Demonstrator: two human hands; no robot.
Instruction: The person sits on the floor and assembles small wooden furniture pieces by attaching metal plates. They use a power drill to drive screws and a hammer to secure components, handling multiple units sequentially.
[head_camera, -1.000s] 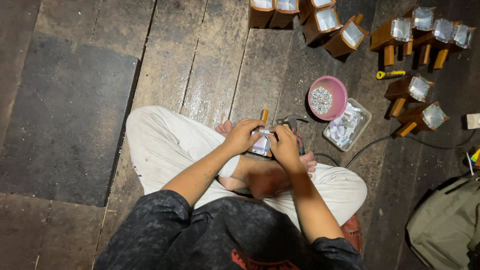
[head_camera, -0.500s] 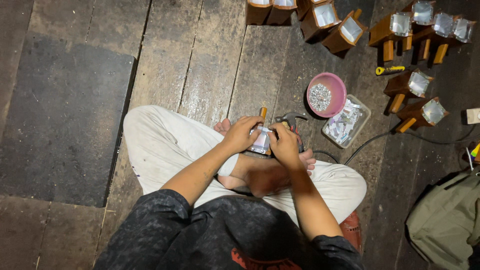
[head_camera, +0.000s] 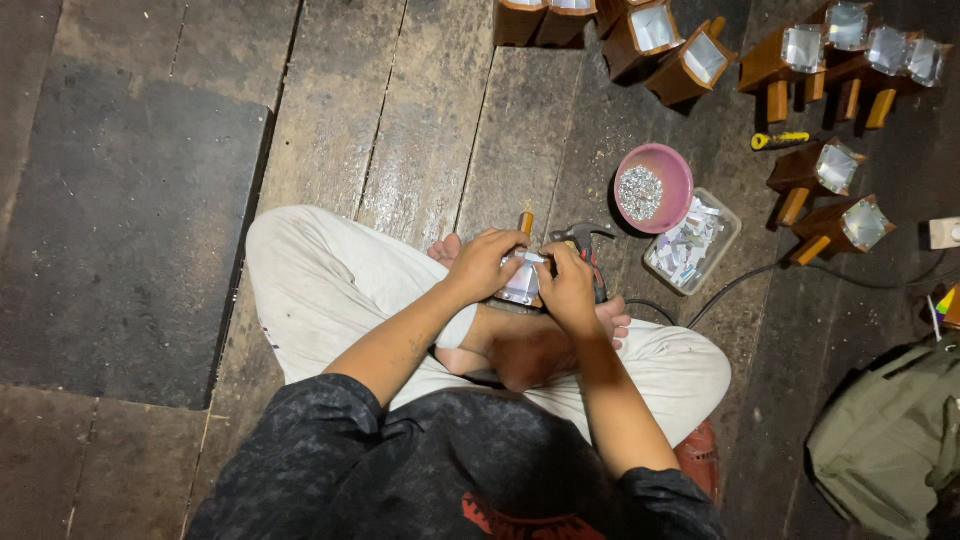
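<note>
**Both hands on a small wooden piece**

Left hand (head_camera: 483, 262) and right hand (head_camera: 566, 285) close around the workpiece (head_camera: 523, 280), a wooden block with a shiny face, braced over the crossed feet, probably for steadiness. Fingers curl tight; exact grip unclear. Hammer (head_camera: 583, 240) lies beside, pink bowl (head_camera: 654, 187) near.

Pink bowl (head_camera: 653, 187), cream trousers (head_camera: 330, 290)
</note>
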